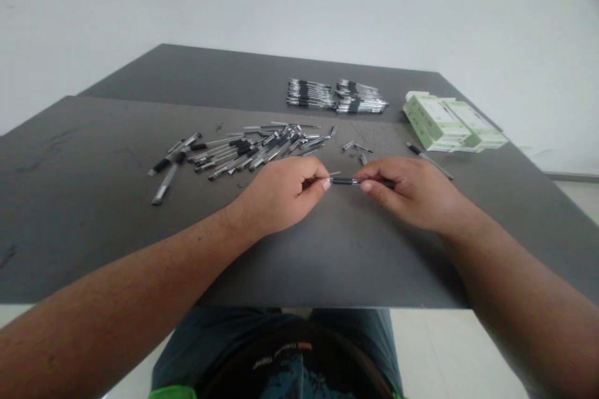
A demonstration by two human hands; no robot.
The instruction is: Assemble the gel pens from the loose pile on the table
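Black printed shirt (299, 355) nearest. Left hand (292, 193) and right hand (407, 190) pinch opposite ends of slim black-gripped pen (345, 181), fingertips closed, near loose clear pens (262, 153). Likely mid-assembly or adjustment; next move calls for steady alignment.

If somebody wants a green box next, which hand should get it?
Probably the right hand: the green-and-white boxes sit just beyond it, on the right. The left hand is farther away and would have to reach across. Both are pinching the pen, so the right would let go first.
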